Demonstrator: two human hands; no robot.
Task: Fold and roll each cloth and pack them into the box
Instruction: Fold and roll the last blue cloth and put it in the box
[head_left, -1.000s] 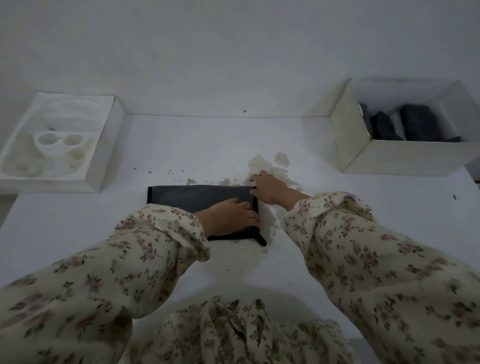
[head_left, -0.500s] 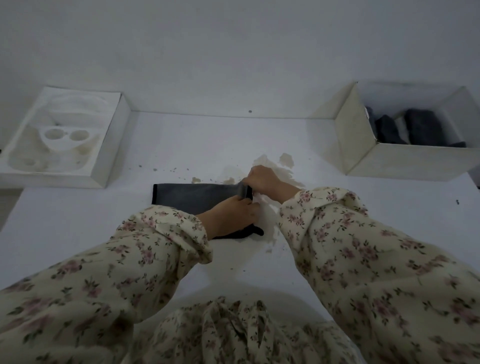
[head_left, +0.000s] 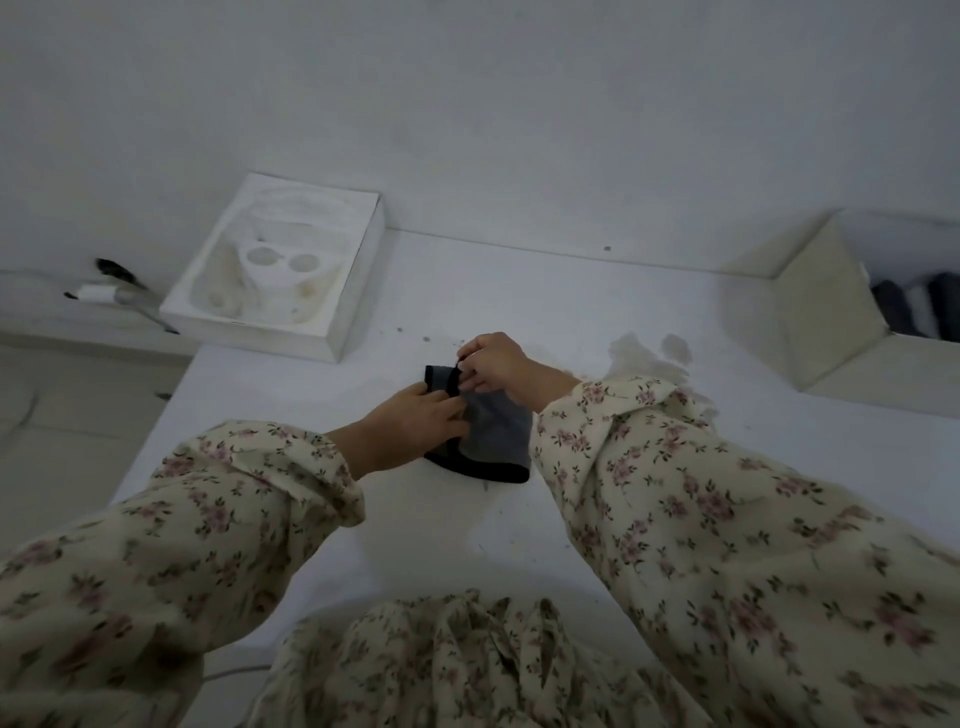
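Note:
A dark grey cloth with a black edge lies folded over on the white table, now about half its former length. My right hand pinches the cloth's far edge at the fold. My left hand presses flat on the cloth's left part and holds it down. The open white box stands at the far right, with dark rolled cloths inside it, partly cut off by the frame edge.
A white foam packing tray with moulded hollows sits at the table's back left. A patch of worn surface marks the table right of my hands. Beyond the table's left edge lies a lower ledge with a small white item.
My right hand has carried the cloth's right end over to the left, folding the long strip in half. My head has turned left, so the box has shifted to the frame's right edge.

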